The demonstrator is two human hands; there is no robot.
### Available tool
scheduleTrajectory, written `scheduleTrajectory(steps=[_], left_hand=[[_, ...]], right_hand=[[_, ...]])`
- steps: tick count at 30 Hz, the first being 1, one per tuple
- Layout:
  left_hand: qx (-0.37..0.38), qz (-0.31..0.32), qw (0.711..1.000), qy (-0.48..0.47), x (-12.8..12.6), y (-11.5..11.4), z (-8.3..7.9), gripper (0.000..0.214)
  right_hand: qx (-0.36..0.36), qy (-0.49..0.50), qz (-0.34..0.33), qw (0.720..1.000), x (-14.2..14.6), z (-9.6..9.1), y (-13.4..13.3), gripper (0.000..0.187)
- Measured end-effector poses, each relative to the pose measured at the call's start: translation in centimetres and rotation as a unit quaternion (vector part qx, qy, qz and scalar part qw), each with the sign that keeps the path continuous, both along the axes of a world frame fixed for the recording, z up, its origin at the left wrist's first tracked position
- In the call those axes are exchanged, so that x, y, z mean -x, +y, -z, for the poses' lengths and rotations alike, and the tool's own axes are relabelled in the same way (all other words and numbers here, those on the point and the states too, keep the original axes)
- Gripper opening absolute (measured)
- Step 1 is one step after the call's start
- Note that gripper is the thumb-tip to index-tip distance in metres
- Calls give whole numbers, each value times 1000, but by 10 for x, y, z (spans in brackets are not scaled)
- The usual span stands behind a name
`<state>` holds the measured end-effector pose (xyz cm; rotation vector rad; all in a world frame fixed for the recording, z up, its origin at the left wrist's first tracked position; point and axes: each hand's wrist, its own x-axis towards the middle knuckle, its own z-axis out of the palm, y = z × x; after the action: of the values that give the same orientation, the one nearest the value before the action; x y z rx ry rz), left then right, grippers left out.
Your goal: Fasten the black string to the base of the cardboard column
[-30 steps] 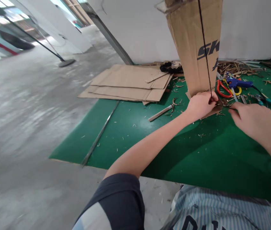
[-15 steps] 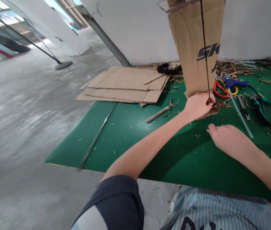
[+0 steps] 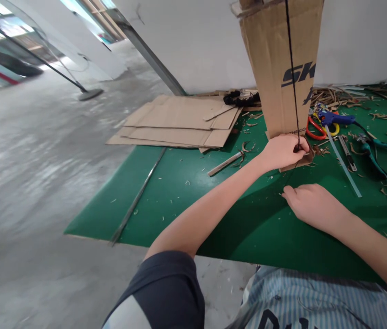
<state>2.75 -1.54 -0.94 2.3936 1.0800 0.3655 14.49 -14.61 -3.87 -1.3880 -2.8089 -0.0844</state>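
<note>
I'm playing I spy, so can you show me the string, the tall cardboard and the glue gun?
String (image 3: pixel 291 52), head view: its long upper stretch.
Tall cardboard (image 3: pixel 275 68), head view: the middle of its front.
Glue gun (image 3: pixel 342 119), head view: its blue handle.

Green tabletop (image 3: pixel 169 192): upright cardboard column (image 3: pixel 278 68), stacked cardboard sheets (image 3: pixel 179 114), cutter (image 3: pixel 348 154), pliers (image 3: pixel 373 160).
</note>
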Motion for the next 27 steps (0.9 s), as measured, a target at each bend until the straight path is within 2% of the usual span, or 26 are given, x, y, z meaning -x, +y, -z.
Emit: scheduleTrajectory(steps=[8, 15, 17, 22, 27], left_hand=[[-9, 13, 1000, 14, 1, -1, -1, 22], [59, 139, 988, 27, 16, 3, -19, 35], [58, 153, 986, 36, 19, 5, -20, 40], [36, 140, 989, 36, 19, 5, -15, 29], [7, 102, 994, 31, 14, 3, -10, 30]], right_hand=[[-40, 25, -29, 998, -6, 1, -1, 22], [-62, 72, -27, 995, -11, 0, -1, 30], [-58, 81, -34, 994, -11, 0, -2, 31], [-59, 90, -40, 993, -8, 0, -3, 32], [-76, 95, -25, 992, -9, 2, 5, 37]])
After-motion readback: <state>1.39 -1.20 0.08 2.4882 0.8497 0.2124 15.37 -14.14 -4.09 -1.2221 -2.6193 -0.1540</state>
